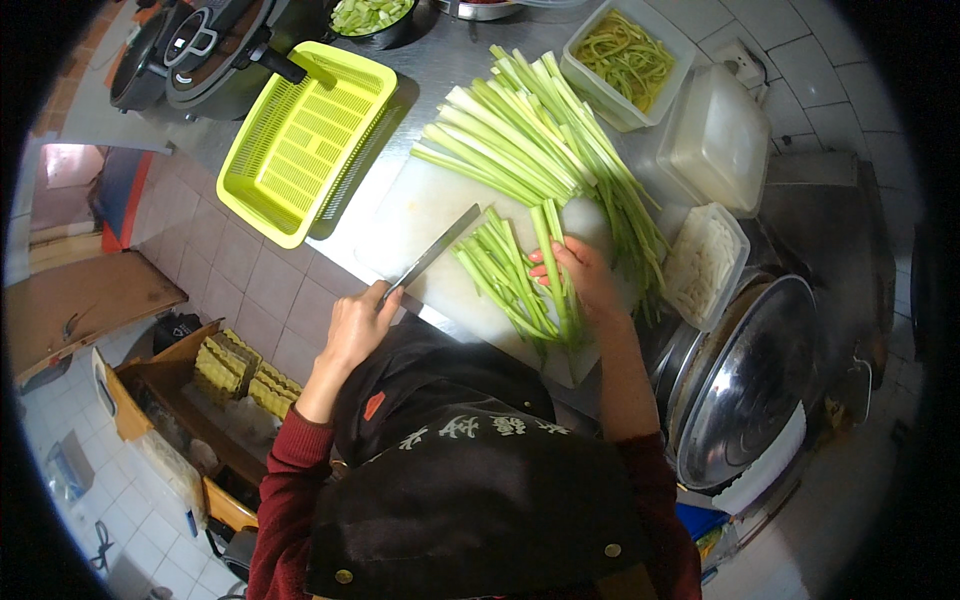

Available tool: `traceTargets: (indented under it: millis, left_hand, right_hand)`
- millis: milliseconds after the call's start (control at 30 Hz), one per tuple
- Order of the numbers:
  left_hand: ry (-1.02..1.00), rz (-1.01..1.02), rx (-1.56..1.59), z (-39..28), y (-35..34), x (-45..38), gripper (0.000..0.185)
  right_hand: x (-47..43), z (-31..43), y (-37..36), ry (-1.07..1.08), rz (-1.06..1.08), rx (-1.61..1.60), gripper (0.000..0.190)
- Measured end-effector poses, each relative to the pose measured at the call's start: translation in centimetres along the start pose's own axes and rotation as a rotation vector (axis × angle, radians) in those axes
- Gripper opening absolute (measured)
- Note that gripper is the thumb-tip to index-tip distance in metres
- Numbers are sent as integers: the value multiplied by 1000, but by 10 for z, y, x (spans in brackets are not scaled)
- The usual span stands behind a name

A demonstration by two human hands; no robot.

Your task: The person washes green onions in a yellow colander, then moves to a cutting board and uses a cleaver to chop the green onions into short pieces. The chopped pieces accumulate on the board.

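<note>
My left hand [354, 324] grips the handle of a kitchen knife [437, 249], its blade slanting up and to the right over the white cutting board [405, 202]. A few pale green stalks, which look like celery, are held in my right hand [576, 271]; the held stalks [549, 244] stand above the board. Between blade and right hand lies a small bunch of stalks [506, 281]. Farther back, a large heap of long stalks [517, 139] spreads over the board and the steel counter, pale ends pointing away from me.
An empty yellow-green plastic basket [307, 142] stands left at the counter's edge. Behind are a bowl of chopped greens [371, 16] and a tub of green strips [626, 60]. Rightward are a translucent box [716, 139], a tub of white strips [705, 262] and a large steel lid [746, 382].
</note>
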State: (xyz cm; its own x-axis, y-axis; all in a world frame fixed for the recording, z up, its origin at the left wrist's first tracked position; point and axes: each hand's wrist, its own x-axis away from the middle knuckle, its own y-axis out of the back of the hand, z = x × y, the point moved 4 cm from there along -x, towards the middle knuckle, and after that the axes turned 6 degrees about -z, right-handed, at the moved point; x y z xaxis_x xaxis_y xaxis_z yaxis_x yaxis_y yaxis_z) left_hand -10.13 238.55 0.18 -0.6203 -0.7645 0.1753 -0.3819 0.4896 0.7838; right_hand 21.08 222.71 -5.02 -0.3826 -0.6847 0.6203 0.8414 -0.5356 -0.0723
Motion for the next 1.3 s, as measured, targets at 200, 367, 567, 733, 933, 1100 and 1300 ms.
traceTargets:
  millis: [200, 367, 567, 733, 933, 1100, 1300]
  left_hand:
    - [82, 24, -7, 1, 1, 2, 30]
    - [101, -20, 26, 9, -4, 5, 34]
    - [128, -44, 84, 12, -7, 5, 35]
    - [183, -54, 115, 22, -12, 11, 36]
    - [193, -51, 146, 22, -14, 12, 37]
    - [149, -63, 133, 18, -12, 10, 37]
    - [226, -48, 145, 22, -11, 15, 39]
  right_hand:
    - [7, 16, 7, -53, 56, -182, 36]
    - [4, 11, 19, 38, -48, -2, 35]
    - [13, 26, 14, 314, -384, 598, 46]
    - [62, 27, -61, 383, -310, 1040, 98]
    - [44, -31, -50, 435, -309, 1164, 106]
    - [15, -10, -12, 630, -409, 1181, 98]
    - [16, 10, -11, 635, -322, 975, 94]
